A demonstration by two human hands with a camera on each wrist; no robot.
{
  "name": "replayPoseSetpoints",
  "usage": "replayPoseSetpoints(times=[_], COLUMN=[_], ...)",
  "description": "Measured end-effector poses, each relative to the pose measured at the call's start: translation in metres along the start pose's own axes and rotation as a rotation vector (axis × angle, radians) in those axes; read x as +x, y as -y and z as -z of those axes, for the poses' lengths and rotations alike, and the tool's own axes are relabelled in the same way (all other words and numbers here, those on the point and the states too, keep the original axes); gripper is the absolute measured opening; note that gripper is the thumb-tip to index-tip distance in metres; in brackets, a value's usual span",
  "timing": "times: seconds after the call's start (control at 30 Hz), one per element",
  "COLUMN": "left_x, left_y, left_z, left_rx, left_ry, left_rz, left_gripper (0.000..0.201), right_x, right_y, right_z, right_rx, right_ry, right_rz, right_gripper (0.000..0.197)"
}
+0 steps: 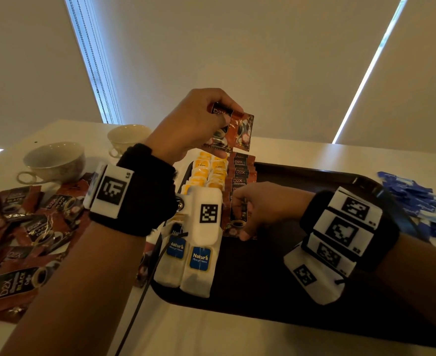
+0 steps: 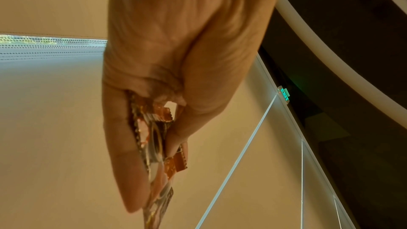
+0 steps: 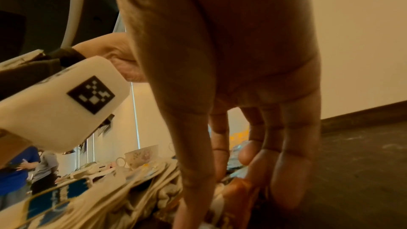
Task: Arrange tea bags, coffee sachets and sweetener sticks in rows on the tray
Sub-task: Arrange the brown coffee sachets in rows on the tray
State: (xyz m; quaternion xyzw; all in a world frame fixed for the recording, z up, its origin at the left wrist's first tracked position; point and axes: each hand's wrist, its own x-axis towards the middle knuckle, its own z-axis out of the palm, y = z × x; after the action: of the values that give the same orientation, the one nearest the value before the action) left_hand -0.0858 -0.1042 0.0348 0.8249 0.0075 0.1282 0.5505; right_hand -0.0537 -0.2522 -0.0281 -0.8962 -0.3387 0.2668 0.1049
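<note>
My left hand (image 1: pixel 219 134) is raised above the tray's far end and grips a small stack of red-brown coffee sachets (image 1: pixel 240 132); in the left wrist view the sachets (image 2: pixel 156 166) sit between thumb and fingers. My right hand (image 1: pixel 242 219) is low on the dark tray (image 1: pixel 314 176) and pinches one coffee sachet (image 1: pixel 237 223) at the near end of the coffee sachet row (image 1: pixel 241 173). Left of that row lie two rows of tea bags: yellow-tagged ones (image 1: pixel 209 173) at the far end, blue-tagged ones (image 1: pixel 196 263) at the near end.
Loose coffee sachets (image 1: pixel 19 227) are heaped on the table left of the tray. Blue sweetener sticks (image 1: pixel 422 209) are piled to its right. Two teacups (image 1: pixel 55 160) (image 1: pixel 127 138) stand at the back left. People stand far off in the right wrist view.
</note>
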Motion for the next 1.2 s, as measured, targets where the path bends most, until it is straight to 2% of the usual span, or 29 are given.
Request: replayPoseSetpoints(times=[0.07,0.13,0.2,0.33,0.4,0.47,0.57,0.73,0.9,1.07,1.2], left_x=[0.0,0.0,0.0,0.0,0.0,-0.001,0.0,0.004,0.007,0.007,0.008], left_y=[0.0,0.001,0.001,0.003,0.003,0.003,0.003,0.006,0.009,0.008,0.008], left_z=[0.001,0.002,0.002,0.002,0.002,0.002,0.0,-0.001,-0.002,-0.005,0.002], left_rx=[0.004,0.006,0.021,0.065,0.078,0.094,0.143,0.192,0.216,0.165,0.013], left_ry=[0.007,0.02,0.033,0.066,0.098,0.125,0.117,0.026,-0.047,-0.1,-0.153], left_rz=[0.0,0.001,-0.001,-0.017,-0.019,-0.03,-0.085,-0.122,-0.134,-0.155,-0.104], left_gripper=[0.019,0.019,0.018,0.017,0.016,0.016,0.015,0.017,0.021,0.025,0.018], right_x=[-0.003,-0.007,-0.01,-0.013,-0.014,-0.013,-0.01,-0.009,-0.013,-0.02,-0.027], right_y=[-0.003,-0.006,-0.01,-0.012,-0.009,-0.004,-0.001,0.003,0.007,0.005,-0.008], right_z=[0.004,0.01,0.018,0.03,0.032,0.032,0.029,0.029,0.026,0.03,0.029], right_rx=[0.039,0.087,0.17,0.478,0.5,0.451,0.462,0.569,0.794,1.052,1.089], right_ry=[-0.027,-0.117,-0.299,-0.718,-0.86,-0.922,-0.913,-0.926,-0.83,-0.731,-0.617], right_rz=[0.012,0.023,0.029,0.08,0.144,0.185,0.192,0.215,0.213,0.22,0.103], right_gripper=[0.039,0.032,0.028,0.024,0.022,0.022,0.026,0.026,0.035,0.034,0.038])
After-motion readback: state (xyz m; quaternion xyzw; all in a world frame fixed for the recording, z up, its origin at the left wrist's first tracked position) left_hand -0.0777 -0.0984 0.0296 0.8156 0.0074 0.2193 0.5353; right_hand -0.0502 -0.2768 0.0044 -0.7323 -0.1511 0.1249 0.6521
